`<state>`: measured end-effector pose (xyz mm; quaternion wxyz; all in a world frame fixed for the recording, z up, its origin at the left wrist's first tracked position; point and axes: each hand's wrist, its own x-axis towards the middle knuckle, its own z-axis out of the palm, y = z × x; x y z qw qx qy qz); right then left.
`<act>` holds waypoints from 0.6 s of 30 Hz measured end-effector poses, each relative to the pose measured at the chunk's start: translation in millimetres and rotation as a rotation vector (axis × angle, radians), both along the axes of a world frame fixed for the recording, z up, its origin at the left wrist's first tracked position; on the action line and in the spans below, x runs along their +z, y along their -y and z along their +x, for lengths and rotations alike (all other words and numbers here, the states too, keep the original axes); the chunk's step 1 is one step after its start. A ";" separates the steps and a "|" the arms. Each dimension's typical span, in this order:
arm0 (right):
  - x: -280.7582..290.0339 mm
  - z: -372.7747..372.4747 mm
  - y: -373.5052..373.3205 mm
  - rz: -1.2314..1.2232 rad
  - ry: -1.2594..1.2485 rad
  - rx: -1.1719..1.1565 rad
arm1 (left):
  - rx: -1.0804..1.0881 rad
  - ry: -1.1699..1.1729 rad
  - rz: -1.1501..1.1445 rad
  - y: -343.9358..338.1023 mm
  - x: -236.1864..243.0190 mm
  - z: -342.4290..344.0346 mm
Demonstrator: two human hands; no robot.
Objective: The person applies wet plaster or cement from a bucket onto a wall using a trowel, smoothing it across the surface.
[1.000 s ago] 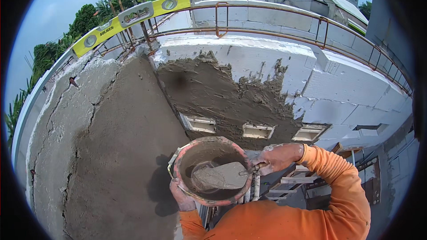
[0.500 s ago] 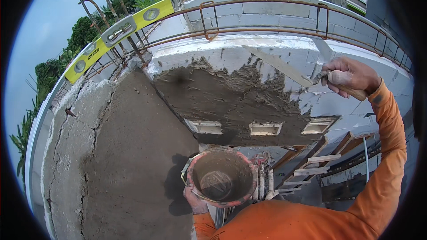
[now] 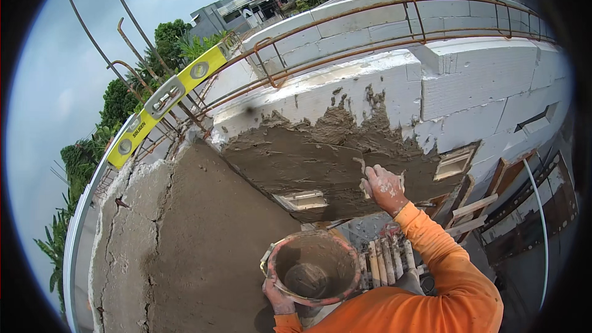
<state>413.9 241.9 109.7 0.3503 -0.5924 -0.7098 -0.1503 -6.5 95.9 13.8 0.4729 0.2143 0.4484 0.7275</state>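
My left hand (image 3: 279, 298) grips the near left side of a round bucket (image 3: 338, 260), reddish at the rim and smeared with mortar inside. Some grey mortar lies at its bottom. My right hand (image 3: 385, 190) is closed around the handle of a trowel (image 3: 360, 164), its blade seen nearly edge-on against the wall. Wet grey mortar (image 3: 265, 160) coats the lower part of the white block wall (image 3: 320, 95), with a ragged upper edge. Low in this coat are framed vent openings; one vent frame (image 3: 302, 200) shows left of my hand, another vent frame (image 3: 455, 163) right of it.
A yellow spirit level (image 3: 166, 97) rests against a long metal straightedge (image 3: 77, 234) at the left. Beside it runs a plastered wall top (image 3: 209, 240) with a cracked edge. Rusty rebar (image 3: 333, 55) spans the far wall. Wooden slats (image 3: 385, 262) and a ladder-like frame (image 3: 472, 213) stand below.
My right hand has swung left and down with the trowel, from the bare blocks onto the mortared part. The view has shifted, while my left hand still holds the bucket.
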 end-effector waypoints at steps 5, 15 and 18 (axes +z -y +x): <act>10.6 19.4 -19.6 0.039 -0.067 -0.122 | -0.104 0.074 -0.048 5.8 -11.0 -28.2; -29.0 88.3 -10.1 -0.033 -0.259 -0.186 | -0.030 0.018 -0.003 8.3 17.6 -6.1; -73.7 93.9 -9.9 -0.053 -0.373 -0.182 | -0.031 0.012 0.014 8.5 34.9 -8.3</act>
